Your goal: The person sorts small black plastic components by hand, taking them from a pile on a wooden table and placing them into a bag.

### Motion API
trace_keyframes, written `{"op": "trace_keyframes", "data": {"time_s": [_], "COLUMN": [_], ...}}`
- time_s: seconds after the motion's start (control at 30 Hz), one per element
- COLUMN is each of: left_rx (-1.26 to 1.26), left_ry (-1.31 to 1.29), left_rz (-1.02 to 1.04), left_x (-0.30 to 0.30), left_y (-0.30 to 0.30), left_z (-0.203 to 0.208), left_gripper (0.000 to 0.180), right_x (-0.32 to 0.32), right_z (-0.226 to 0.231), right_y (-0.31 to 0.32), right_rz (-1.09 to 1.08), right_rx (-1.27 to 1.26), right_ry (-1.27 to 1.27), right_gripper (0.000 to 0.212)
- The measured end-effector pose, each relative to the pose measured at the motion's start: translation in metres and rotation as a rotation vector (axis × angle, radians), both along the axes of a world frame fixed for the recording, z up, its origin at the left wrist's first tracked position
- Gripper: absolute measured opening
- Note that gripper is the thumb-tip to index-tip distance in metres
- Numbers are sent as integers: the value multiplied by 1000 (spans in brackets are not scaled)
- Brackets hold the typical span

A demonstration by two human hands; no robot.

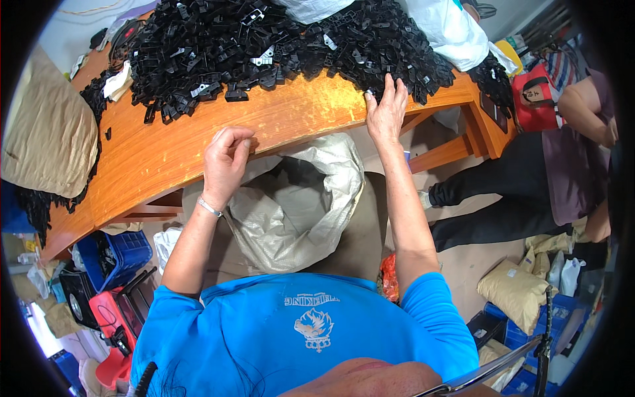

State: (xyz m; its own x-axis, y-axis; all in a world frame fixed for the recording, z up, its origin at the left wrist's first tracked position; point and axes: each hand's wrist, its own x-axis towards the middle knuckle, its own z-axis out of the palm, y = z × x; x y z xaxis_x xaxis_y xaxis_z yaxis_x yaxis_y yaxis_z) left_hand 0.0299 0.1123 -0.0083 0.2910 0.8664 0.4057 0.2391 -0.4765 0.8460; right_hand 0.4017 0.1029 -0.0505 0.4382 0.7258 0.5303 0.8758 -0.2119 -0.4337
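Observation:
A wide heap of small black plastic parts (218, 46) covers the far side of the wooden table (178, 142). My right hand (386, 114) reaches to the heap's near edge, fingers stretched out and thumb apart, with nothing seen in it. Over the table's front edge, to the left, my left hand (226, 162) is closed, thumb against curled fingers. Whatever those fingers may hold is hidden or too small to tell. Between my forearms, below the table edge, a whitish woven sack (284, 241) gapes with its rim rolled back; its inside is dark.
At the left a large tan sack (49, 132) rests by more black parts. White plastic bags (446, 33) lie on the heap. A person in dark trousers (509, 188) is at the right, near a red bag (534, 99). Blue crates (122, 261) stand at lower left.

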Motion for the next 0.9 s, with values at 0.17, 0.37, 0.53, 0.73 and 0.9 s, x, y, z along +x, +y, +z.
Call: {"op": "trace_keyframes", "data": {"time_s": [0.17, 0.37, 0.53, 0.73, 0.9], "left_rx": [-65, -100, -51, -48, 13], "left_ry": [-57, -24, -5, 0, 52], "left_rz": [-19, -15, -3, 13, 47], "left_x": [2, 7, 7, 6, 0], "left_y": [2, 3, 7, 6, 13], "left_z": [-9, -3, -5, -3, -7], "left_gripper": [9, 9, 9, 9, 8], "right_x": [-7, -28, -49, -56, -77], "right_z": [0, 3, 3, 4, 5], "right_y": [6, 4, 4, 2, -2], "right_rz": [-28, -76, -29, 17, 41], "right_rx": [-43, -53, -37, -17, -20], "right_ry": [12, 18, 32, 17, 19], "right_gripper": [79, 79, 74, 73, 70]}}
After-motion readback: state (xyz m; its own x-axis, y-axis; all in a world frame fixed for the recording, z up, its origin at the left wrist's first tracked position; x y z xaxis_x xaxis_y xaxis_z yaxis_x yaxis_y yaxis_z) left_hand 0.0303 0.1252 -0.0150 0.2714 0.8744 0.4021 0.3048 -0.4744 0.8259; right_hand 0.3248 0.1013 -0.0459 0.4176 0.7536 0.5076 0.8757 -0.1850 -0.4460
